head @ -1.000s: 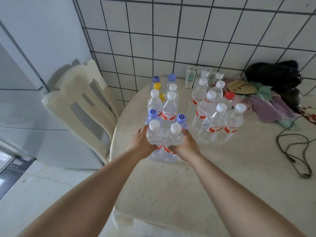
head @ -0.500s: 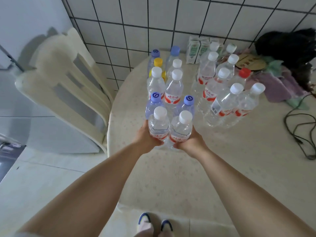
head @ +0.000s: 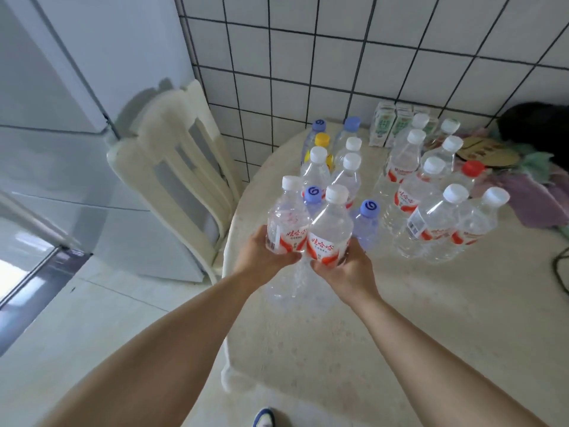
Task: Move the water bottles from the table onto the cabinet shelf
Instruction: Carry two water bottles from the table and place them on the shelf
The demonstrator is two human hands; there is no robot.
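Tiled corner, round table (head: 400, 318): 2 bottles, left bottle (head: 288, 221) gripped by left hand (head: 261, 257), right bottle (head: 329, 232) by right hand (head: 345, 269), now lifted clear since 1 s ago; cabinet shelf unseen, carry is judged next.

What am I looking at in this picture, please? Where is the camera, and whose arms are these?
There is no machine here. A person wears a wide-angle camera on the head, looking down, so the two bare arms are their own. The left hand grips one clear plastic water bottle with a white cap, and the right hand grips a second clear white-capped bottle; both appear lifted off the round cream table. More bottles with white, blue, yellow and red caps stand behind, near small green-and-white cartons. A cream plastic chair stands to the left.
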